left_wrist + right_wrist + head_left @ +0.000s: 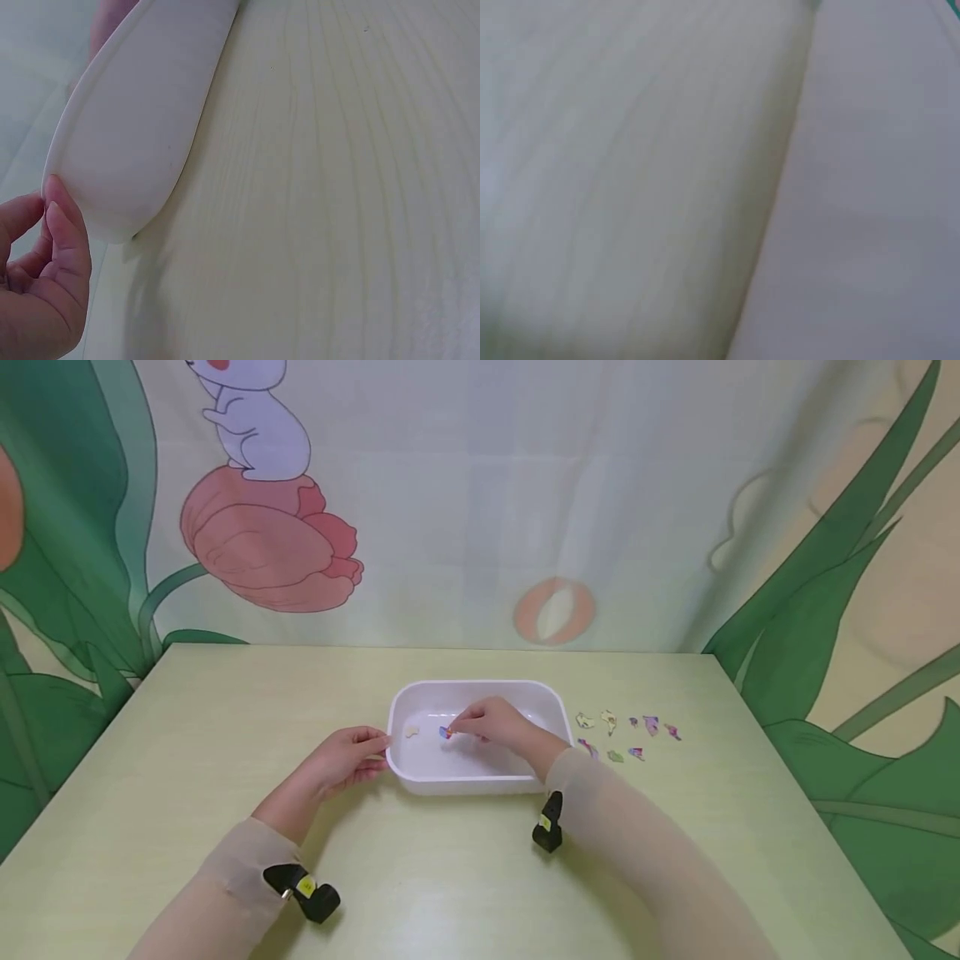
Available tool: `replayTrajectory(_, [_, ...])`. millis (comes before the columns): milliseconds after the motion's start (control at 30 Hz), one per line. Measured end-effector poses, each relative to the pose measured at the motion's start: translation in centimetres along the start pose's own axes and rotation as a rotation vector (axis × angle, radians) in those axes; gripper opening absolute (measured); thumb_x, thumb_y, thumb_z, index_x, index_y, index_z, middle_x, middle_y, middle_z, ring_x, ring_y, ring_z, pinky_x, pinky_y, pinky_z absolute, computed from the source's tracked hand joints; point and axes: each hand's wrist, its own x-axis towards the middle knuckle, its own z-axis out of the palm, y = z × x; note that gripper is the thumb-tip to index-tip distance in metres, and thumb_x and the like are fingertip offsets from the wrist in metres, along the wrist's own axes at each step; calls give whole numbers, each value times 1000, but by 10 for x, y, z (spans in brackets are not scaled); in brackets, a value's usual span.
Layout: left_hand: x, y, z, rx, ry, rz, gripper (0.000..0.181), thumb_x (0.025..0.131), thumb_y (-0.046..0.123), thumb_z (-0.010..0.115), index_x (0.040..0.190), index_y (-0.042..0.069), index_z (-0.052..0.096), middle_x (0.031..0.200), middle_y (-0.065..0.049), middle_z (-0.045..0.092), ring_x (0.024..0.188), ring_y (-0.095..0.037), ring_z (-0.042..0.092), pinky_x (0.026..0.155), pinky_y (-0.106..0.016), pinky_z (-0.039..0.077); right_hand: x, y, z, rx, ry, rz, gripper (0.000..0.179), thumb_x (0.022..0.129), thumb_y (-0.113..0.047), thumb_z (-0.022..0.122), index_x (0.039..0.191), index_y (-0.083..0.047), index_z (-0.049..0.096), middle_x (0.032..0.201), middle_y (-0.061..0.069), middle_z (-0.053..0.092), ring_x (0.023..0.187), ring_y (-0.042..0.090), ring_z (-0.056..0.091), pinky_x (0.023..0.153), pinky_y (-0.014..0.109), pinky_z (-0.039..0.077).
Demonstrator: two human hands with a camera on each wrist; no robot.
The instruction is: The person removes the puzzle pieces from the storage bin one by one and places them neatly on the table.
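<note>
A white plastic tray [480, 786] with rounded corners stands on the table. My left hand [345, 762] pinches its left rim between thumb and fingers; the left wrist view shows this hand [49, 277] close up against the tray wall [142, 112]. Inside the tray, my right hand [495, 724] pinches a small flat blue, red and orange cutout [446, 732] at its right edge, just over the tray floor. To the left of it a small pale cutout [412, 732] lies in the tray. No part of my right hand shows in the right wrist view.
Right of the tray lie several small flat cutouts, among them a purple one [651, 725], a green one [615, 756] and a cream one [609, 722]. A printed curtain [450, 527] hangs behind the pale wood-grain table [450, 877].
</note>
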Motion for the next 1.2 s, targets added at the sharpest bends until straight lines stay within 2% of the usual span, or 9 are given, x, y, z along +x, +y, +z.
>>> replayTrajectory(233, [0,-1,2,1,21,-15,39,95,21,56,119,-8,48,87,-6,58,74,-13,61,65,-22,52,-12,6,-26,91,11,71,20,84,-24,69,98,-10,73,68,1,50,65,13,46,64,21,46])
replayTrajectory(500, [0,-1,1,-2,16,-6,39,95,22,55,119,-8,48,89,-7,59,75,-13,61,66,-22,53,-28,8,-49,208,-9,48,19,88,-18,64,98,-2,69,65,2,46,63,15,43,67,25,46])
replayTrajectory(667, [0,-2,1,3,15,-2,39,95,22,55,119,-7,49,89,-6,59,76,-14,61,66,-22,53,-40,13,-64,214,-5,74,21,88,-20,63,99,-2,67,67,2,42,65,15,41,68,24,45])
replayTrajectory(867, [0,-3,-1,-9,12,5,38,96,20,54,120,-9,47,88,-6,59,75,-13,62,66,-22,53,-53,18,-84,208,10,80,22,88,-21,61,97,0,64,61,0,33,63,14,37,62,22,40])
replayTrajectory(1200, [1,-4,0,-13,15,14,36,96,18,53,118,-10,48,86,-5,59,74,-13,62,65,-22,53,-68,41,-107,229,13,90,22,88,-18,59,95,3,60,65,0,37,63,14,37,58,21,37])
